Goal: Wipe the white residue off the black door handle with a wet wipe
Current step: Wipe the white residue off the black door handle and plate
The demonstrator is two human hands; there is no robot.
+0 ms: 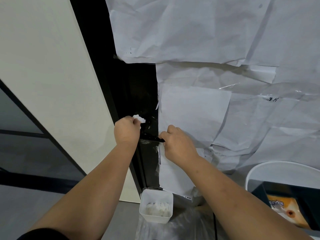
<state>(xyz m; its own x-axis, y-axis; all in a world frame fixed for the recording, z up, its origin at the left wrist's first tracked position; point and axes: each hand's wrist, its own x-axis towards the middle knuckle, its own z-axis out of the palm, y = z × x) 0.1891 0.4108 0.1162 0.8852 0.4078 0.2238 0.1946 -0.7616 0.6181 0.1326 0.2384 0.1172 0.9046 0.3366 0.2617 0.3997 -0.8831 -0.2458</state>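
Observation:
The black door handle [151, 137] juts out from a bare black patch of door and carries white smears. More white residue streaks the black surface just above and below it. My left hand [127, 129] is closed on a crumpled white wet wipe [139, 118] and holds it against the door just above the handle's left end. My right hand [176, 143] grips the handle's right end with its fingertips.
White paper sheets [207, 40] and clear plastic cover the rest of the door. A pale wall panel [57, 75] lies to the left. On the floor below stand a small white tub [155, 206] of used wipes and a white bin [284, 170] at the right.

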